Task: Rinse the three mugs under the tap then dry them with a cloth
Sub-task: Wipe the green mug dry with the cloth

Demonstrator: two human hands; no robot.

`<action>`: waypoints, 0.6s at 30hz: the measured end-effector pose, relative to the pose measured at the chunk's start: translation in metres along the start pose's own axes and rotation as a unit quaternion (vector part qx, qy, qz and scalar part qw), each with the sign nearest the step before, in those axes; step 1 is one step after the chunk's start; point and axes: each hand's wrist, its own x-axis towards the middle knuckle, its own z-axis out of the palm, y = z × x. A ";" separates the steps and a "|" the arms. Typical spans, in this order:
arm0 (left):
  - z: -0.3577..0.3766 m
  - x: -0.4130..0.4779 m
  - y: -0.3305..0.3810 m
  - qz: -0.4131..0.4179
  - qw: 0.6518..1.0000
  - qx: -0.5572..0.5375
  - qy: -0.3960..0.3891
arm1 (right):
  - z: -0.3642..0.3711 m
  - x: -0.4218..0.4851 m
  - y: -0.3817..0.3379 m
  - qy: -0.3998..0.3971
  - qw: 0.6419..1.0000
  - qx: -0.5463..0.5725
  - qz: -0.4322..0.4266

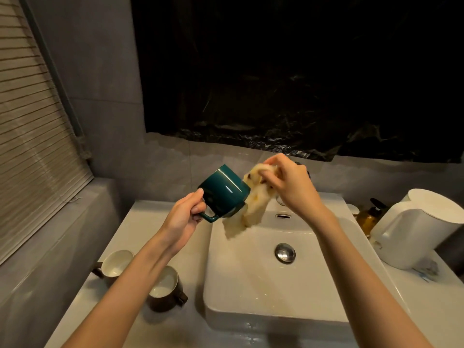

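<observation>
- While the left hand (187,214) holds the dark teal glazed ceramic mug (221,190) only by its handle, tipped on its side in the air above the white rectangular wash basin (226,305), a slip seems possible. The push of the cloth could turn the mug out of this small grip.
- Left fingers are curled around the handle. The right hand (288,182) pinches the pale yellow soft cloth (253,209), bunched at the mouth of the mug, with one end hanging down.
- If the mug drops, it would probably hit the hard basin and chip.
- Two dark brown mugs with white insides (116,263) (164,287) stand upright on the pale surface (140,222), just beside the left forearm, so a careless elbow could knock them.
- The teal mug looks smooth and shiny, with straight walls. I see no crack.
</observation>
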 end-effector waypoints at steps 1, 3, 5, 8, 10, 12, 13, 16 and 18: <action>0.001 0.000 0.001 -0.003 1.000 -0.008 -0.002 | 0.002 0.001 -0.005 0.065 0.997 0.027 -0.016; 0.003 -0.001 0.003 -0.008 1.000 -0.029 -0.005 | 0.011 0.002 -0.015 0.163 0.983 0.075 -0.043; 0.006 -0.002 0.003 -0.014 0.999 -0.049 -0.006 | 0.029 0.000 -0.023 0.186 0.977 0.101 -0.034; 0.010 -0.003 0.002 -0.026 0.997 -0.077 -0.006 | 0.055 -0.011 -0.034 0.100 0.971 0.216 0.033; 0.012 -0.003 0.001 -0.030 0.995 -0.096 0.005 | 0.063 -0.020 -0.037 0.048 0.954 0.294 0.035; 0.012 -0.003 0.002 -0.031 0.994 -0.100 0.025 | 0.068 -0.031 -0.033 0.035 0.968 0.244 -0.046; 0.012 -0.003 0.001 -0.033 0.994 -0.097 0.032 | 0.072 -0.035 -0.027 0.029 0.979 0.172 -0.105; 0.015 -0.003 0.000 -0.056 0.992 -0.107 0.038 | 0.084 -0.040 -0.010 0.046 0.963 -0.038 -0.261; 0.019 -0.005 -0.001 -0.070 0.988 -0.131 0.038 | 0.083 -0.035 -0.009 0.085 0.966 -0.016 -0.244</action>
